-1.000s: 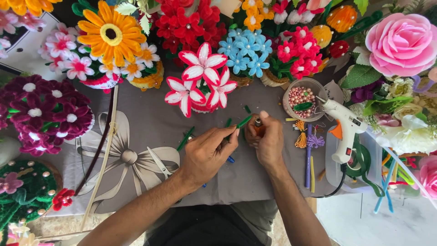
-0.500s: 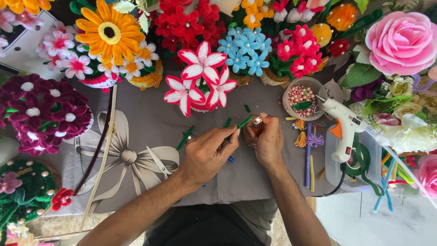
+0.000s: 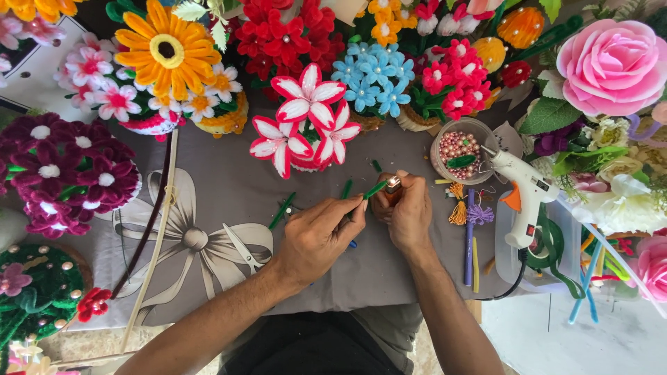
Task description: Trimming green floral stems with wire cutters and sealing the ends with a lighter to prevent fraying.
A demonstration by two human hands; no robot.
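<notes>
No boxes, labels, signs or screens here.
Nothing on the desk is a package, and nothing has a tag, a sign or a screen on it.

Green stick, grey cloth

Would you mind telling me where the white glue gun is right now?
In the head view, the white glue gun lies on the right side of the table, just right of the bowl of pink beads and beyond the right hand.
</notes>
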